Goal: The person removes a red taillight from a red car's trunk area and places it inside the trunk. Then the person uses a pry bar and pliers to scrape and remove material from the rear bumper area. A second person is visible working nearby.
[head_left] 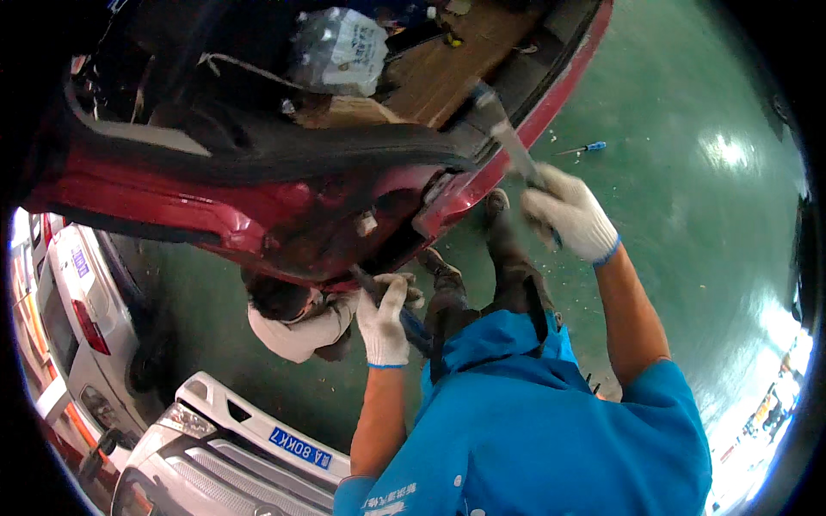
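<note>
My left hand (384, 322), in a white knit glove, is closed round a dark metal bar (416, 334). The bar's tip reaches the lower edge of a red car body (318, 206), and I cannot tell whether they touch. My right hand (570, 211), gloved the same way, grips a hammer (512, 146) by its handle. The hammer is raised beside the car's right edge, its head over the open trunk, and is slightly blurred. The bar's exact kind is partly hidden by my left glove.
A person in a pale top (297, 331) crouches below the car's edge, left of my left hand. A plastic-wrapped bottle pack (342, 53) lies in the trunk. A blue-handled screwdriver (594, 147) is on the green floor (680, 224). A white vehicle (241, 456) stands at lower left.
</note>
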